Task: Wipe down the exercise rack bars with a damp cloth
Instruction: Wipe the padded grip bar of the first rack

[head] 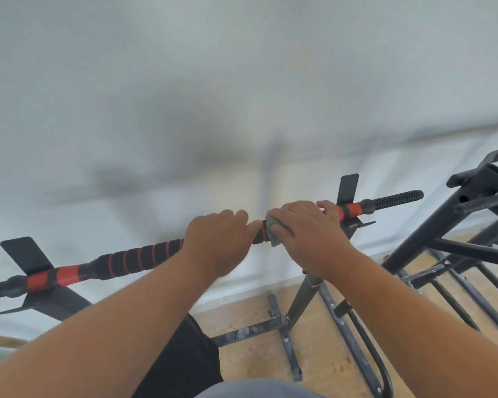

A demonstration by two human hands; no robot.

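- Far left: black rack cradle (26, 255), a flat upright plate with a ledge below it. The bar (138, 258) rests in it at an orange band.
- Bar runs low-left to high-right across the view, in front of a pale wall (242, 81). Black foam sleeve with thin orange rings covers the stretch from the cradle up to the left hand.
- Left hand (217, 242): grip closed round the bar from above, fingers curled over the far side, thumb tip pointing right along the bar. No cloth under it.
- Short bare stretch of ringed foam shows between the two hands.
- Cloth (272, 229): grey-green, bunched, wrapped on the bar just right of that gap. Only its left edge shows; the rest is under the right palm.
- Right hand (306, 234): grip closed over cloth and bar together, fingers folded over the top, thumb low at the cloth's near edge. Hands near, not touching.
- Right of that hand: second orange band seated in the right cradle (348, 188), then a black threaded end sticking out.
- Far right: another black frame (443, 225), tilted, with a second threaded bar end; legs stand on speckled tan floor (322, 354).
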